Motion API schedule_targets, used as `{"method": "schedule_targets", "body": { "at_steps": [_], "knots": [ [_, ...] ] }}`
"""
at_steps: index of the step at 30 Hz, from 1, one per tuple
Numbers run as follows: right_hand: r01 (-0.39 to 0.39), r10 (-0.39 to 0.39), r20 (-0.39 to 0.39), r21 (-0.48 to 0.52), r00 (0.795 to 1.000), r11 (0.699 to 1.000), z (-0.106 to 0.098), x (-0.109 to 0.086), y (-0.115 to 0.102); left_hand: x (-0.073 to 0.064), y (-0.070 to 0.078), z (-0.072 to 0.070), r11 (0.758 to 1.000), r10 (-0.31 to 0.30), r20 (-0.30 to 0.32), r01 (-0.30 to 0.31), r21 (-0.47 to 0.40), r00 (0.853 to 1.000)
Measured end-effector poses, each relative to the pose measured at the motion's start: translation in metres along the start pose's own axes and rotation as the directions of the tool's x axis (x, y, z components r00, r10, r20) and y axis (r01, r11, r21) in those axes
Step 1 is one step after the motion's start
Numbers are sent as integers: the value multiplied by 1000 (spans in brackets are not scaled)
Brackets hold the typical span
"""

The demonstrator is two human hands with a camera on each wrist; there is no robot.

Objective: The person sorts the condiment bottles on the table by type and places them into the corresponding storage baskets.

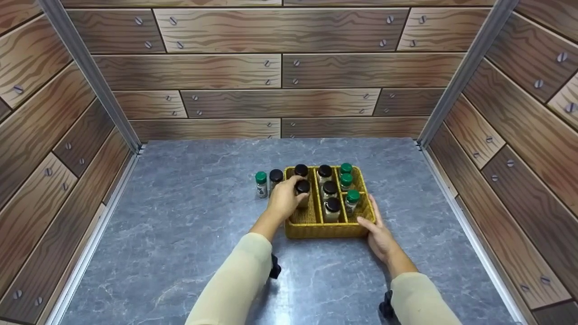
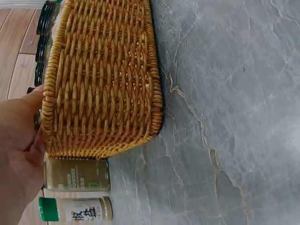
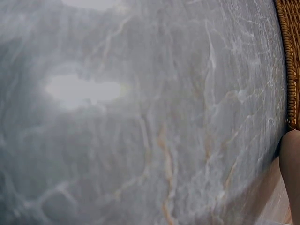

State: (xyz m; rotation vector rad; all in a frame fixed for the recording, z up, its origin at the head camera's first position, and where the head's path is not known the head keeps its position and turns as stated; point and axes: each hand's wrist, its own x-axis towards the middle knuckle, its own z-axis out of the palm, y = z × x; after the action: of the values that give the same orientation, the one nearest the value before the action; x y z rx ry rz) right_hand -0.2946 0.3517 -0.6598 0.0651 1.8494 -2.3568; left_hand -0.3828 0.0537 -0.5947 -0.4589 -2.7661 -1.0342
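My left hand point(image 1: 283, 198) reaches over the left wall of a woven wicker basket point(image 1: 326, 231) and pinches a black-capped spice jar point(image 1: 302, 186) between thumb and fingers, in the left compartment. Behind it in that compartment stands another black-capped jar point(image 1: 301, 170). At the basket's front right corner, my right hand point(image 1: 383, 239) grips the wall, thumb at the rim and fingers along the outside. Outside the basket to the left, a brown jar labelled cumin powder point(image 2: 77, 175) stands beside a green-capped shaker point(image 2: 84, 208). In the right wrist view, only a bit of hand shows beside the wicker.
Three black-capped jars point(image 1: 330, 188) line the middle compartment. Two green-capped shakers point(image 1: 346, 175) stand in the back right compartment and another green-capped shaker point(image 1: 351, 201) in the front right one. The grey marbled tabletop point(image 1: 180, 216) is bounded by wood-patterned walls point(image 1: 280, 72).
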Motion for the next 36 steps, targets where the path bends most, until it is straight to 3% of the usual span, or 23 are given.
{"method": "schedule_targets", "body": {
  "at_steps": [17,26,32,36],
  "knots": [
    [2,-2,-3,13,1000,1000,1,0,1,-14,-1,6,999,-13,-18,12,-53,1000],
    [-4,4,2,4,1000,1000,0,0,0,-28,-9,7,987,95,-161,-114,-115,982],
    [1,-1,10,-7,1000,1000,0,0,0,-31,-24,-1,988,58,-213,-87,-128,975],
    [-2,2,3,-1,1000,1000,1,0,-1,-30,-38,-11,988,40,-290,-81,-130,956]
  ]
}}
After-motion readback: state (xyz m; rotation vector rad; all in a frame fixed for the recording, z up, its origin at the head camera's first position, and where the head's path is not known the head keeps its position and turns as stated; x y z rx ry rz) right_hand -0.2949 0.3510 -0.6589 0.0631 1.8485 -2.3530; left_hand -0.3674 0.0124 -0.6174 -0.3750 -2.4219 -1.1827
